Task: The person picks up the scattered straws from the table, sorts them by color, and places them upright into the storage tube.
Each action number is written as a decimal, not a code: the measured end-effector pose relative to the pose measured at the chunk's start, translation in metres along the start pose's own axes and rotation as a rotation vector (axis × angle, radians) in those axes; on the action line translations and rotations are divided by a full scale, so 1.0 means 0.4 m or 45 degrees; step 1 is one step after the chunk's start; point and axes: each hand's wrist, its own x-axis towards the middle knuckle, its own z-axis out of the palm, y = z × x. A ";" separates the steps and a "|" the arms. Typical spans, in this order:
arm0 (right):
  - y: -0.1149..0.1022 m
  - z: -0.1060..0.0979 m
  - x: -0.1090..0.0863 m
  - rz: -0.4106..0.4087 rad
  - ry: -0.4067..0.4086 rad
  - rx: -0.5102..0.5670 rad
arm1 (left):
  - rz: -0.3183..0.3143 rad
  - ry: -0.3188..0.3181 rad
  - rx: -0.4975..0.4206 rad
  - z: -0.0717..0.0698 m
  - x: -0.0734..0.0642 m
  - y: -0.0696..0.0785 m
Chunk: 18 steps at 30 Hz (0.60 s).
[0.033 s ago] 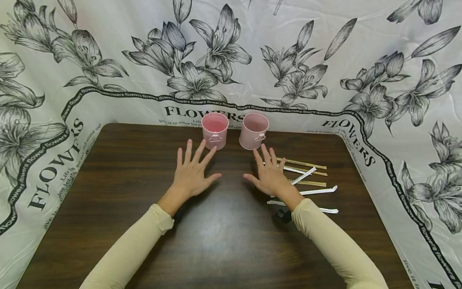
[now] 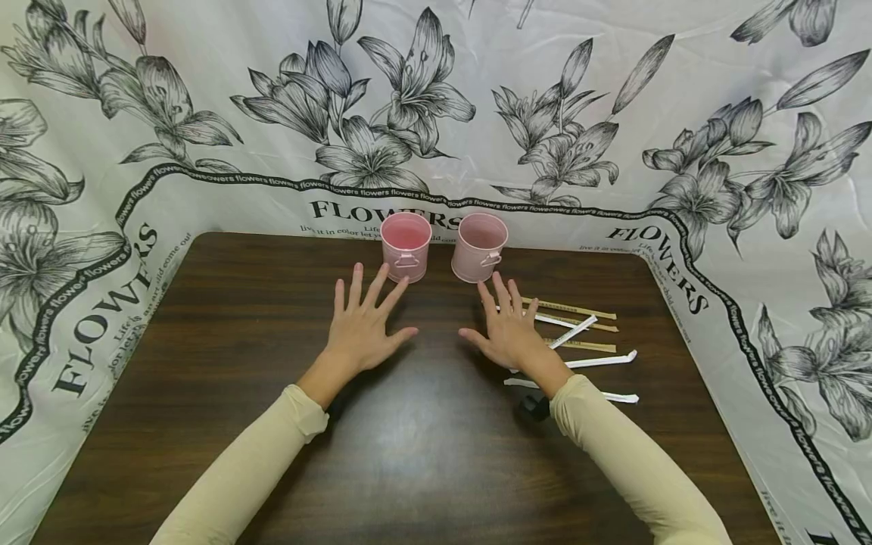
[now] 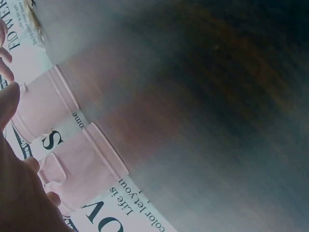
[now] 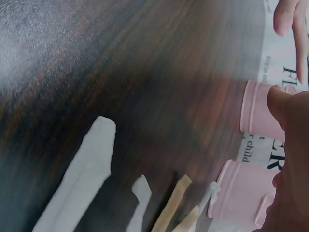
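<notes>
Both hands hover flat over the brown table with fingers spread, holding nothing. My left hand (image 2: 364, 329) has its fingertips just in front of the left pink bucket (image 2: 405, 265), which has a brighter pink inside. The right pink bucket (image 2: 471, 261) stands upright beside it, with a small handle on its front. Just below that one is my right hand (image 2: 509, 333), overlapping the left ends of several wrapped straws. Some are in white paper (image 2: 602, 360), others in brown paper (image 2: 575, 308). Both buckets (image 4: 241, 191) and the straw ends also show in the right wrist view.
A white cloth (image 2: 470, 170) printed with black flowers and lettering surrounds the back and sides of the dark wooden table (image 2: 225, 325). The buckets stand near the table's back edge, close to the cloth. A small black object (image 2: 534, 406) shows under the right wrist.
</notes>
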 end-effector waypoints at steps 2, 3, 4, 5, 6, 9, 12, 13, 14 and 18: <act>-0.001 0.001 0.001 -0.004 -0.004 -0.003 | -0.002 -0.002 -0.003 0.001 0.000 -0.001; -0.001 0.002 0.002 -0.007 -0.004 -0.004 | -0.002 -0.002 -0.008 0.002 0.000 -0.002; -0.001 0.003 0.002 -0.010 -0.007 -0.010 | -0.002 -0.003 -0.004 0.002 0.000 -0.001; -0.001 0.003 0.002 -0.010 -0.013 -0.007 | -0.003 -0.005 0.000 0.002 0.000 -0.001; -0.001 0.002 0.002 -0.012 -0.015 -0.011 | -0.003 -0.007 0.001 0.002 0.000 -0.001; -0.001 -0.002 0.001 -0.008 -0.025 -0.001 | -0.001 -0.017 0.005 0.001 0.000 0.000; 0.000 -0.008 -0.001 -0.002 -0.029 0.014 | -0.002 -0.026 0.008 0.001 0.001 0.000; 0.001 -0.009 -0.002 -0.001 -0.029 0.018 | -0.003 -0.028 0.006 0.001 0.001 0.000; 0.002 -0.009 -0.003 -0.001 -0.029 0.016 | -0.004 -0.028 0.007 0.001 0.001 0.001; 0.005 -0.009 -0.006 -0.005 -0.038 0.006 | -0.002 -0.028 -0.012 0.000 0.002 0.002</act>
